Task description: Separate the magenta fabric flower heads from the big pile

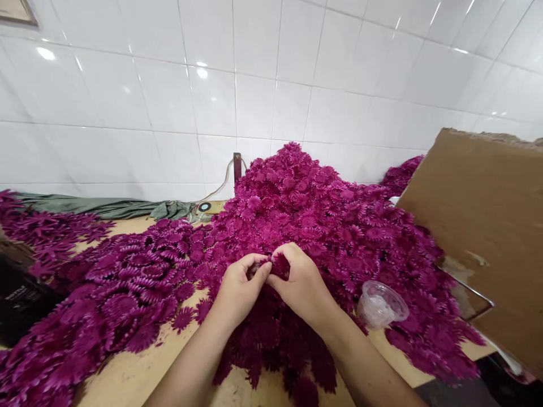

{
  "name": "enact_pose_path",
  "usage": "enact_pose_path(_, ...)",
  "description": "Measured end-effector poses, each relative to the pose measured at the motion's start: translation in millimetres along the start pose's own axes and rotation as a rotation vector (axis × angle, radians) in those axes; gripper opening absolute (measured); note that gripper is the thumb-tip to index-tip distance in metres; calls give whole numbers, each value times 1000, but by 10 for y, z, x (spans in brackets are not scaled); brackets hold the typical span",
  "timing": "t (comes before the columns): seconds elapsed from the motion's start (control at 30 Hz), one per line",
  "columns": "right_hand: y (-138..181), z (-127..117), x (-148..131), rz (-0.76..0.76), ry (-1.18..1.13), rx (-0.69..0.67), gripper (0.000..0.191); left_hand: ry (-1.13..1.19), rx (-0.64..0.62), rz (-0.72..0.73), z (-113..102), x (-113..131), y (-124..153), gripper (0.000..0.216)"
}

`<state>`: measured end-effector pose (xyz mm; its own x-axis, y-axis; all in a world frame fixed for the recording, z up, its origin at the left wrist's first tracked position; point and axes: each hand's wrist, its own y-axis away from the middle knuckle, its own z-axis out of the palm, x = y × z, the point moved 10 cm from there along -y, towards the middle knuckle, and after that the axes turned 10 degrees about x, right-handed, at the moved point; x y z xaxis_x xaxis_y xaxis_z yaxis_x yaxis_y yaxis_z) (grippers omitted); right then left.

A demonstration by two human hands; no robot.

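Observation:
Above the table, in the middle of the head view, my left hand [241, 285] and my right hand [300, 282] meet at the fingertips, both closed in a pinch. Between them is a magenta artificial flower [280, 264], mostly hidden by the fingers. Darker magenta flowers [271, 345] lie or hang in a cluster beneath my wrists. Just beyond the hands rises a large heap of loose magenta flower pieces [292, 209] with fringed petals. To the right of my right hand stands a clear plastic cup [382, 305] holding something whitish and translucent.
More magenta flowers [123, 294] spread across the tan table [136, 373] at left. A cardboard sheet [483, 226] leans at right, beside a metal wire handle [470, 291]. Green cloth [97, 207] runs along the white tiled wall [161, 102]. A black object [25, 305] sits at far left.

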<state>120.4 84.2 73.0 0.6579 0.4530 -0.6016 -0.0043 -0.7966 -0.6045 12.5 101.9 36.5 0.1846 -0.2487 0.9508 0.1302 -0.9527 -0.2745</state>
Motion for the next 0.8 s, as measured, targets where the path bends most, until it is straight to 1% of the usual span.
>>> enact_pose_path(0.1,-4,13,85,41,-46,-45,20,-3,48,-12,-75,-12,-62,15)
enact_pose_path(0.2,-36,-93,148,49,-91,7,20,-17,41,-38,-111,-62,-95,16)
enact_pose_path(0.27,-57,-158,149,40,-107,51,23,-23,20,-52,-105,-98,-100,20)
enact_pose_path(0.3,-63,-159,134,36,-121,50,25,-28,11,-50,-96,-107,-102,22)
enact_pose_path(0.4,-65,-28,85,69,-184,-38,25,-55,-14,-33,-50,-117,-118,28)
enact_pose_path(0.53,-21,262,56,196,-346,-199,12,-3,-19,-48,-12,-135,-153,37)
enact_pose_path(0.6,-6,352,48,239,-423,-239,5,59,-23,-50,-2,-125,-152,39)
enact_pose_path(0.63,-18,354,49,238,-439,-234,4,85,-30,-49,4,-114,-143,40)
enact_pose_path(0.67,-51,315,61,224,-438,-200,4,101,-37,-48,6,-102,-129,41)
enact_pose_path(0.7,-104,229,96,207,-426,-131,5,108,-40,-46,1,-87,-114,42)
enact_pose_path(0.77,-237,-54,263,213,-399,82,6,111,-26,-33,-33,-47,-90,43)
enact_pose_path(0.8,-293,-224,401,253,-397,212,6,109,-16,-22,-53,-24,-84,42)
